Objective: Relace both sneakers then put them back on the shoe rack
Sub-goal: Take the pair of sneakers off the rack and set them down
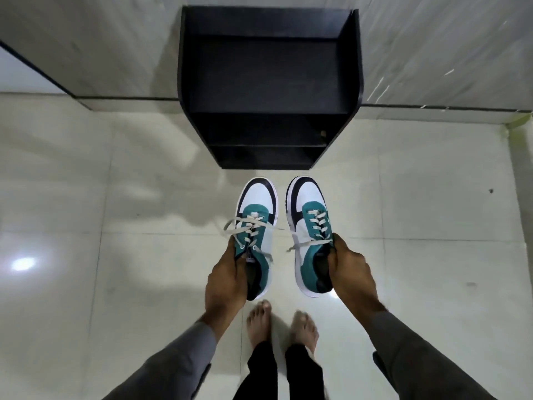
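Two white, teal and black sneakers hang in the air above the floor, toes pointing away from me toward the rack. My left hand grips the left sneaker by its collar; its pale laces are threaded with loose ends trailing sideways. My right hand holds the right sneaker by its collar, its laces threaded with one end hanging left. The black shoe rack stands just beyond the toes, shelves empty.
Pale glossy floor tiles spread on all sides. The rack backs onto a grey wall with a dark skirting line. My bare feet stand below the sneakers.
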